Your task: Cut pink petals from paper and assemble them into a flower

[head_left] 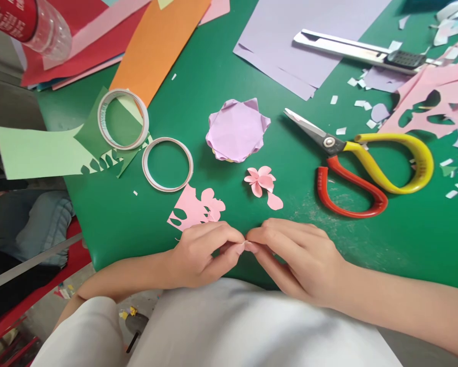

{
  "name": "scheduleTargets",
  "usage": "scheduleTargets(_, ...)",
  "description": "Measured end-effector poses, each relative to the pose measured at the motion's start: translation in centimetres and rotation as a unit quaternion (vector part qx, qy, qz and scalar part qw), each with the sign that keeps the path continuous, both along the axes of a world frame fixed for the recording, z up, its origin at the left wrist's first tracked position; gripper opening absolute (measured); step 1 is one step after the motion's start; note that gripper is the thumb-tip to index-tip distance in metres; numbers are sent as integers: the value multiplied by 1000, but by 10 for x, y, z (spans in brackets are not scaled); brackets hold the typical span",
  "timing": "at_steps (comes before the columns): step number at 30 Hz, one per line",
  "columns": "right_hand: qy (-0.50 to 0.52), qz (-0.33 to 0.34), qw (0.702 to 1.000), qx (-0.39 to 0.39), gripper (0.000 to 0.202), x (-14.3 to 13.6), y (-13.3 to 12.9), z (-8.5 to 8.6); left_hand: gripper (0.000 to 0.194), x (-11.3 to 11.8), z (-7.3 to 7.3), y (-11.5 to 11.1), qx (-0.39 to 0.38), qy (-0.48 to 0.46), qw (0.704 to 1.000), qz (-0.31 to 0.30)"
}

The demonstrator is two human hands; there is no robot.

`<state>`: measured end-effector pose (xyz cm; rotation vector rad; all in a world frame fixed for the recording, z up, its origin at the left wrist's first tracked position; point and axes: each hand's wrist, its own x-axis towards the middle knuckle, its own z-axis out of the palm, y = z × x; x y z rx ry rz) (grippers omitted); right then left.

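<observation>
My left hand [209, 252] and my right hand [300, 255] meet at the front edge of the green table. Thumbs and forefingers of both are pinched together, with a tiny pale bit between the tips, too small to name. Just beyond them lies a small pink paper flower [259, 179], with a loose pink petal [275, 201] touching its lower side. A cut pink paper scrap [191, 209] is beside my left hand, partly behind it. Farther back sits a folded lilac paper piece [237, 130] with pointed corners.
Scissors [330, 142] with red and yellow handles lie at right, below a utility knife [359, 50]. Two tape rolls [168, 188] rest at left near green paper [37, 153]. Orange paper [160, 46], lilac sheets [290, 46], a bottle [47, 33] and pink offcuts [424, 97] lie farther back.
</observation>
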<state>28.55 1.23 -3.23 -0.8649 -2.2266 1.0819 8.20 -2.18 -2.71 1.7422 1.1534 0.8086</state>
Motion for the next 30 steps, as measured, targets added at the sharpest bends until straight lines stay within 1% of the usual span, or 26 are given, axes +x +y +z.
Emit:
scheduleTargets(2, -1, -6, 1000, 5, 16, -1, -2, -1, 11, 0, 1, 1, -21, 15, 1000, -4)
scheduleTargets(5, -4, -7, 1000, -3, 16, -3, -5, -3, 13, 0, 3, 3, -50, 36, 998, -6)
scheduleTargets(10, 41, -8, 999, -34, 14, -3, -3, -4, 10, -2, 5, 5, -78, 28, 997, -8)
scheduleTargets(15, 34, -4, 998, -50, 12, -2, 0, -2, 12, -3, 3, 5, -77, -13, 997, -15)
scheduleTargets(20, 9, -17, 994, -108, 1, 0, 1, 1, 11, -4, 0, 4, -74, -29, 997, 6)
scheduleTargets(23, 14, -19, 990, -141, 3, 0, 4, 2, 11, -4, 0, 3, -70, -29, 997, 12)
scheduleTargets(26, 56, -8, 986, -157, 13, -1, 7, 3, 12, -3, 1, 3, -78, -9, 997, 13)
scheduleTargets(28, 66, -8, 986, -156, 16, -2, 7, 2, 14, -2, 2, 3, -77, 8, 997, -1)
scheduleTargets(30, 68, -5, 985, -155, 15, -2, 6, 2, 16, -1, 2, 3, -54, 24, 998, -22)
